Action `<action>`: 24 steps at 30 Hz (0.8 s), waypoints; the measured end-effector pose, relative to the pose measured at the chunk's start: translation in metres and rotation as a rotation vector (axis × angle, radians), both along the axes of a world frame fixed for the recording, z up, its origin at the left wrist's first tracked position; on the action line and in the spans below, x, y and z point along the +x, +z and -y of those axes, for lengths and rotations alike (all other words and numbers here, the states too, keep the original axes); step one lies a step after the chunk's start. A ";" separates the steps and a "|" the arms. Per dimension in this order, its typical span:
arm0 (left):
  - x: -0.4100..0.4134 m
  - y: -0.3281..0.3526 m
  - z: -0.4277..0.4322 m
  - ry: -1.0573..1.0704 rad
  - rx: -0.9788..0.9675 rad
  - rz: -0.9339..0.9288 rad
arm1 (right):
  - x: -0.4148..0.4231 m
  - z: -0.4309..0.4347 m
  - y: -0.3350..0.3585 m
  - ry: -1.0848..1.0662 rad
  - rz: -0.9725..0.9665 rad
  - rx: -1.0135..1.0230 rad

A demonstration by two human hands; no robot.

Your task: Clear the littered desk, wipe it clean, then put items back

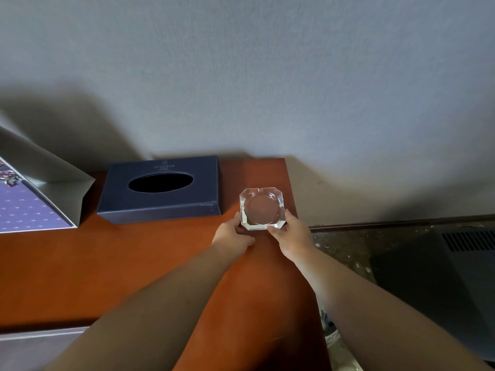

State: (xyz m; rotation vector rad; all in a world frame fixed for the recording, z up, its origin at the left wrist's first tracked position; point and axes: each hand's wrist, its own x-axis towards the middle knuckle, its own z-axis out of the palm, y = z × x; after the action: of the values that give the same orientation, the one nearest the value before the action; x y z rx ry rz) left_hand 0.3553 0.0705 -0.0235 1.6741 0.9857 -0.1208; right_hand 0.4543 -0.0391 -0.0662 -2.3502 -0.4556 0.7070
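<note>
Glass ashtray (262,208) held in both hands near the desk's (134,263) back right corner.
The left hand (231,234) and right hand (290,234) curl their fingers (237,218) round its near corners, probably because the glass is heavy and slippery. Its bowl looks empty. The tissue box (160,191) beside it shows no tissue in its opening.

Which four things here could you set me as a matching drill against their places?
Things:
1 glass ashtray
2 tissue box
3 paper bag
4 black appliance

Places:
a off the desk, to its right
b at the view's left edge
c gripped by the left hand and right hand
d directly left of the ashtray

Pairs: 1-c, 2-d, 3-b, 4-a
</note>
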 end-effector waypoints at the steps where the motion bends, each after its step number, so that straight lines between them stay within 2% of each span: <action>1: 0.000 0.000 0.000 0.005 -0.001 0.005 | 0.000 0.000 0.000 -0.001 -0.003 0.007; 24: 0.000 -0.007 0.002 0.022 0.022 -0.016 | 0.000 0.003 -0.001 -0.016 -0.055 0.071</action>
State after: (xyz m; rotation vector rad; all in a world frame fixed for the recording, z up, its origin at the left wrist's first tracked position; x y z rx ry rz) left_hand 0.3556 0.0689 -0.0305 1.6840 1.0197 -0.1094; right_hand 0.4540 -0.0418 -0.0668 -2.2601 -0.4304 0.7348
